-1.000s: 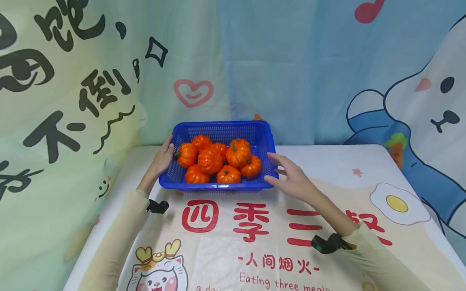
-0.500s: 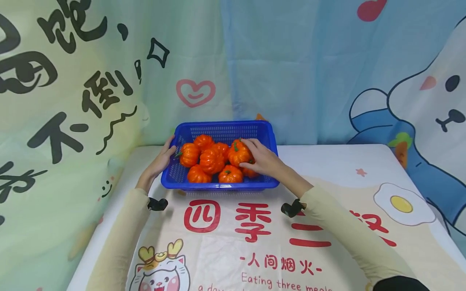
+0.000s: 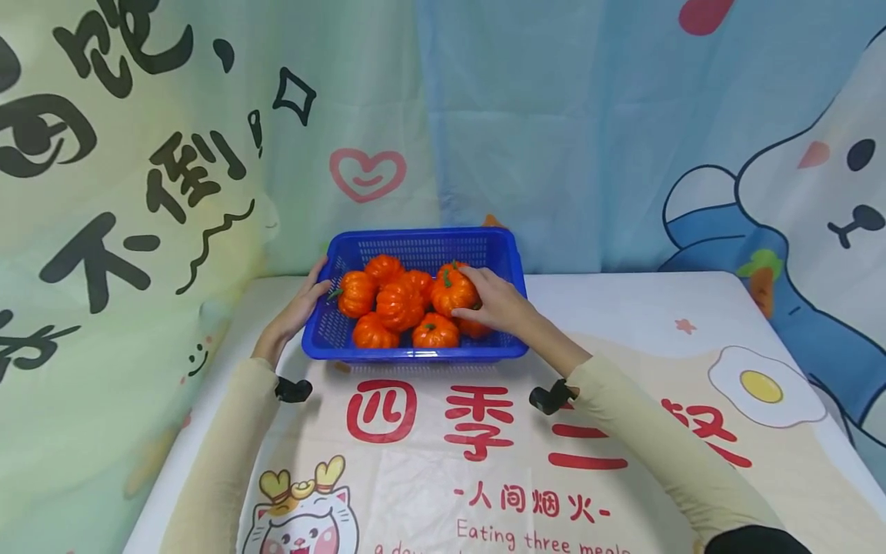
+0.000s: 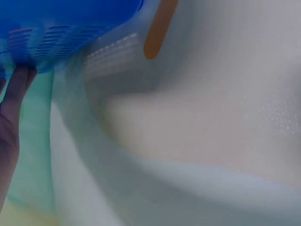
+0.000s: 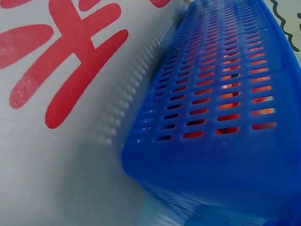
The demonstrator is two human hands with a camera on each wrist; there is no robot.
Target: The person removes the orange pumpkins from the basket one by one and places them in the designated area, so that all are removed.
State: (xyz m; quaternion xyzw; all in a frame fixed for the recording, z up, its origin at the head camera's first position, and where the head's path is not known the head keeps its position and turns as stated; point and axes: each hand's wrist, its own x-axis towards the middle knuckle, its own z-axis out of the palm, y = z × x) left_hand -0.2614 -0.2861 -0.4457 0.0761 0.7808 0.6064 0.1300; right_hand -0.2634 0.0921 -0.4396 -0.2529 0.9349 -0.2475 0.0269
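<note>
Printed backdrop (image 3: 512, 154) behind, pale tabletop (image 3: 623, 304) below, and here's one blue basket (image 3: 415, 355) carrying at least eight orange pumpkins (image 3: 399, 305), some overlapping! Left hand (image 3: 296, 309), fingers straight against the basket's left side. Right hand (image 3: 508, 306), fingers and thumb around the stemmed pumpkin (image 3: 451, 294) inside, toward the right; a second ago, that hand was spread at the right rim!

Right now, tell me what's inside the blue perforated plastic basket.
Inside the blue perforated plastic basket sit at least eight glossy ribbed orange pumpkins. The person's bare right hand partly covers the gripped pumpkin and another nearer one. Anything beneath the pile is hidden.
</note>
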